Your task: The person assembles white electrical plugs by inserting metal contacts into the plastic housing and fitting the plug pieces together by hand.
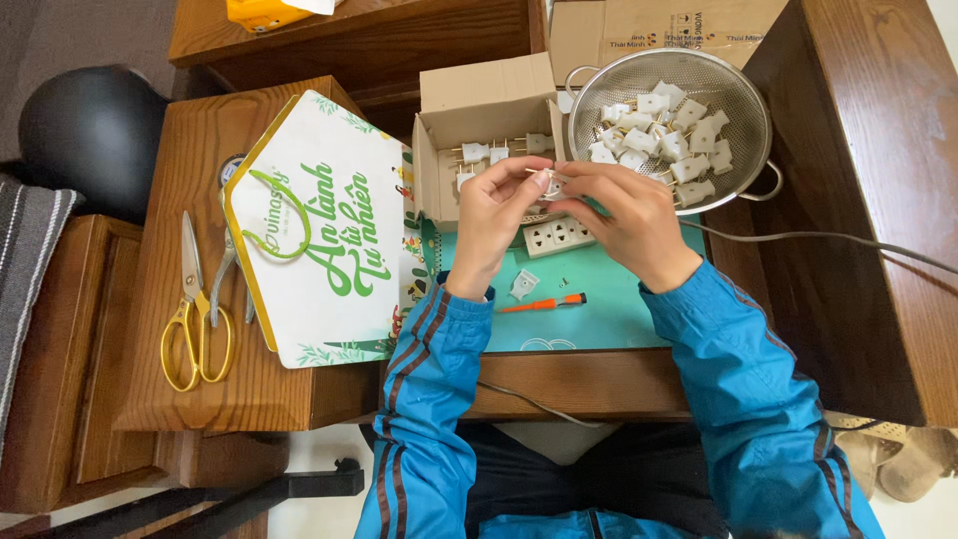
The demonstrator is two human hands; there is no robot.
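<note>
My left hand (494, 225) and my right hand (629, 220) meet above a teal mat (609, 304), both pinching a small white plug part (552, 184) with thin metal prongs between the fingertips. Just under the hands lies a white socket strip (557, 237). A metal colander (671, 120) full of several white plugs stands at the upper right. An open cardboard box (479, 140) at the upper left of the hands holds a few more plugs. On the mat lie a white plug cover (524, 285) and a small orange screwdriver (544, 302).
A white and green house-shaped paper bag (319, 230) lies on a wooden stool at the left, beside gold-handled scissors (195, 309). A cable (828, 238) runs right from the socket strip across dark wooden furniture. A black helmet (95, 135) sits at the far left.
</note>
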